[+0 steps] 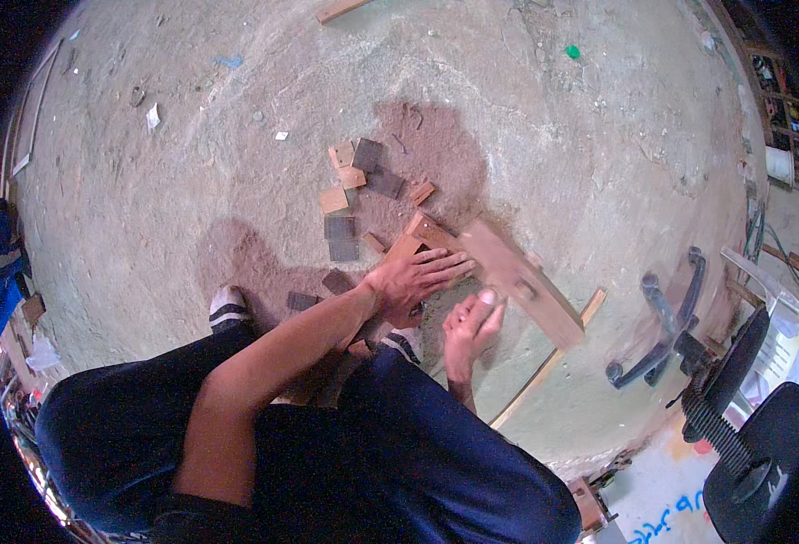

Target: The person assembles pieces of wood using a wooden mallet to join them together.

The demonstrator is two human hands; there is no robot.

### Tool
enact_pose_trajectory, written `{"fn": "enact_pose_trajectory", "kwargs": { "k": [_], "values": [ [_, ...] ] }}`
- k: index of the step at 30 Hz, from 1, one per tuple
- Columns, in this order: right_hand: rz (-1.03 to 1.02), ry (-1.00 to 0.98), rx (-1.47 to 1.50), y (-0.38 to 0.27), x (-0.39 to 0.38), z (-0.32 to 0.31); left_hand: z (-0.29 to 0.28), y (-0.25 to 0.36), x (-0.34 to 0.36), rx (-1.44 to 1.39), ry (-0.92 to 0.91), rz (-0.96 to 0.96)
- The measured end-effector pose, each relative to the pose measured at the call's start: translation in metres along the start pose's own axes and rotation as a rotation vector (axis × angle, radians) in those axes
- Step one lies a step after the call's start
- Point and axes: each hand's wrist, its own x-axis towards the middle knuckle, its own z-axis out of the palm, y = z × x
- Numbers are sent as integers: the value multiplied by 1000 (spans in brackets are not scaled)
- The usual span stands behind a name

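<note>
My left hand (422,275) lies across a reddish-brown wooden block (428,228), its fingers stretched out side by side toward the right. The palm hides much of that block. Just right of it, my right hand (472,331) is curled closed with the thumb on top; what it holds, if anything, is hidden. Beside both hands a thick wooden board (517,272) slants down to the right, smeared by motion, with a small raised or recessed spot on its face. I cannot tell whether the right hand touches the board.
Several small wood blocks (334,200) and dark blocks (340,238) lie beyond my left hand. A long thin wood strip (544,390) passes under the board. To the right stand a dark chair base (662,317) and a black chair part (762,453). My striped shoe (229,308) rests at left.
</note>
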Motion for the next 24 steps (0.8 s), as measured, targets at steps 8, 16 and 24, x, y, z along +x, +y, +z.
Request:
{"fn": "enact_pose_trajectory", "kwargs": {
  "k": [8,16,24],
  "values": [
    [-143,-52,-260,38,-16,9,5,3,-4,-163,-281,-94],
    [214,83,239,-4,-44,33,11,6,-4,42,41,-65],
    [280,141,175,14,-60,56,37,22,-15,308,36,-56]
  ]
}}
